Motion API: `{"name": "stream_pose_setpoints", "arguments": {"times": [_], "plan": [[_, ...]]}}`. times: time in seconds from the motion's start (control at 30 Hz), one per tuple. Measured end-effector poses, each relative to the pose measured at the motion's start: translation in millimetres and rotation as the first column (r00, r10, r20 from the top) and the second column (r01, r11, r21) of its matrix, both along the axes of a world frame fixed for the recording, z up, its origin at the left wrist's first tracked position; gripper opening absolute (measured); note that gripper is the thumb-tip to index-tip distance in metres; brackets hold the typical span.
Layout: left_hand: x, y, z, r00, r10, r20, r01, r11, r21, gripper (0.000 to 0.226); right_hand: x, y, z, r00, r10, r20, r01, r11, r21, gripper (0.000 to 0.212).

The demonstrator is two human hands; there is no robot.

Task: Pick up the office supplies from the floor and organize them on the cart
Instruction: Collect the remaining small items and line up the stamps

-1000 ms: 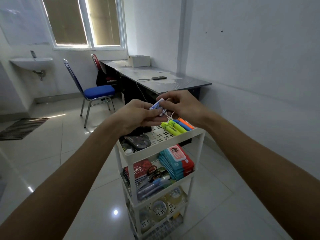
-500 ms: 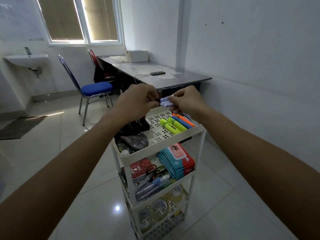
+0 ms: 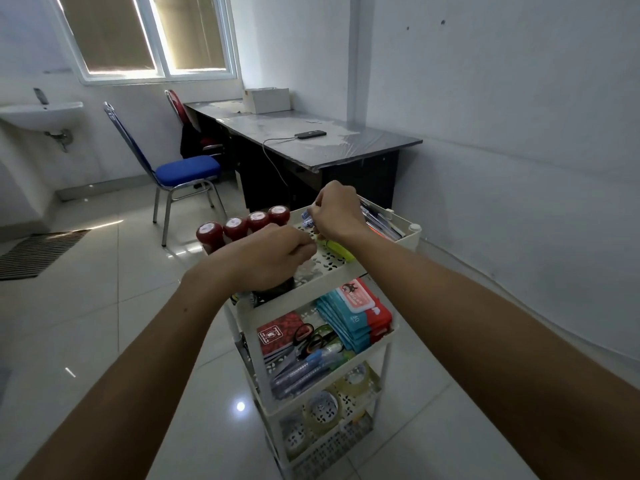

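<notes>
Both hands have dropped to the white plastic cart's [image 3: 414, 233] top tier since the earlier frame. Right hand [image 3: 334, 211] pinches the small blue-and-white packet [image 3: 307, 218] near the far edge; left hand [image 3: 273, 259] curls beside it, contents unclear. Placement step; next, release beside the yellow highlighter [image 3: 341, 250].

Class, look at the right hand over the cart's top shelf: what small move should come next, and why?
Probably lower the small blue-and-white packet onto the top shelf and let go. The right hand pinches it just above the shelf, beside the highlighters, where bare shelf shows.
</notes>
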State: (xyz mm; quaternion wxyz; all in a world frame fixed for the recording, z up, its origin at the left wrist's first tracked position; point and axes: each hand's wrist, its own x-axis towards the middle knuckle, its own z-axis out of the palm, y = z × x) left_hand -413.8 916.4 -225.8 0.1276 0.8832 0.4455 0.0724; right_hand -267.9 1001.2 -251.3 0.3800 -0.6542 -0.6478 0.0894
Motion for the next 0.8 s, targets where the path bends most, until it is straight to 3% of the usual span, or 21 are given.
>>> {"name": "stream_pose_setpoints", "arguments": {"times": [0.07,0.23,0.53,0.8], "plan": [[2,-1,-2,0.999,0.013,0.044,-0.011,0.999,-0.041,0.040,-4,1,-1,0.999,-0.016,0.030,0.016,1.000,-0.003,0.014],[6,-1,-18,0.999,0.020,-0.043,-0.027,0.985,-0.170,0.050,-14,2,-8,0.998,-0.022,0.065,0.024,1.000,-0.021,0.015],[5,0,-33,0.998,0.035,-0.056,-0.041,0.993,-0.109,0.055,-29,3,-10,0.996,-0.091,-0.024,0.089,0.993,-0.073,0.016],[4,-1,-34,0.996,0.068,-0.065,-0.073,0.994,-0.078,0.059,-30,-1,0,0.972,-0.043,0.230,0.078,0.986,-0.146,0.022]]}}
